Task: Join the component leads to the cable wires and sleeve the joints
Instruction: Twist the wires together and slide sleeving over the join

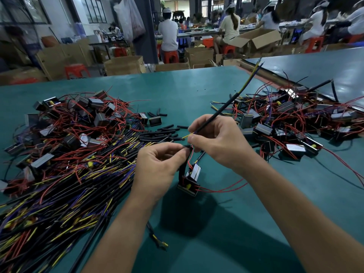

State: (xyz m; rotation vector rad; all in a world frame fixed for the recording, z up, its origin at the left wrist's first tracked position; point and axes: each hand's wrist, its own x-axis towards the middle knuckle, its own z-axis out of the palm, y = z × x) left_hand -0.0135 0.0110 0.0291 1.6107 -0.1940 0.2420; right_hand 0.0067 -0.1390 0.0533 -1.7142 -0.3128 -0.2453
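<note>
Pinching sleeve (188, 149) in left hand (157, 164), cable (216, 113) in right hand (220, 142), risking hanging component (189, 186) tugging red lead (192, 155) loose.

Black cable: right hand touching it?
Touching. Head view: the right hand pinches the black cable between thumb and forefinger where its yellow wire comes out; no gap shows.
</note>
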